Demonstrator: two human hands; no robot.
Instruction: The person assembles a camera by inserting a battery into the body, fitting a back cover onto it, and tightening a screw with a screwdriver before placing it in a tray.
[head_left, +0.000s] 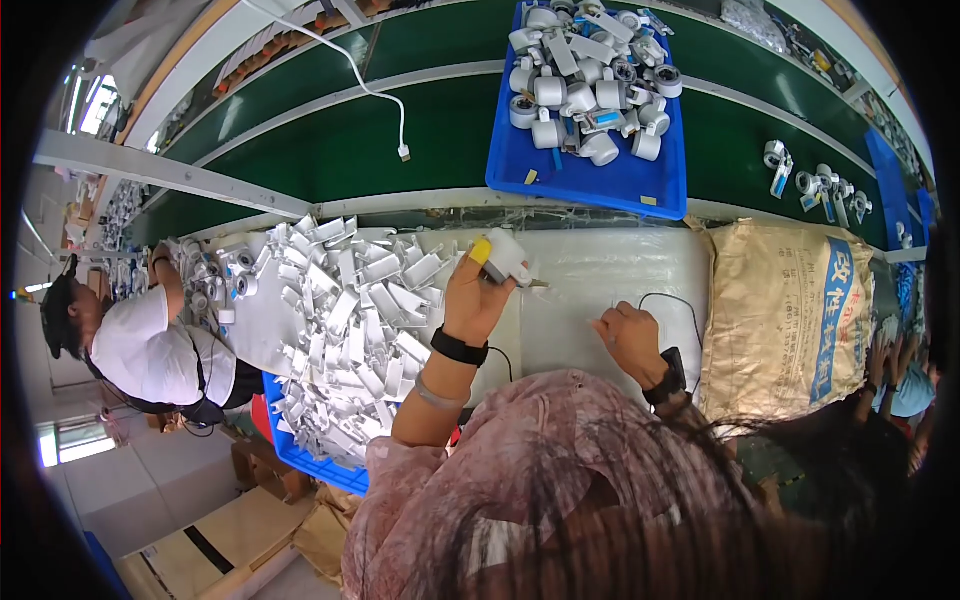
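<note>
My left hand (474, 308), a yellow cover on one fingertip, is raised over the bench and closed round a white rounded plastic housing (509, 257). A thin piece sticks out of the housing's right side. Farther right, my right hand (632, 343) is curled above the pale bench top (575, 300); what its fingers hold, if anything, is hidden. Beside it a thin black cable (683, 303) loops over the surface. Close to my left forearm lies a large heap of white plastic brackets (345, 320).
Beyond the bench, a blue tray (590, 187) full of white round housings rests on a green conveyor (440, 125). A white cable (385, 95) hangs over it. A tan woven sack (775, 320) lies at right. Other people (160, 340) work at both sides. A blue bin (310, 465) sits beneath the bracket heap.
</note>
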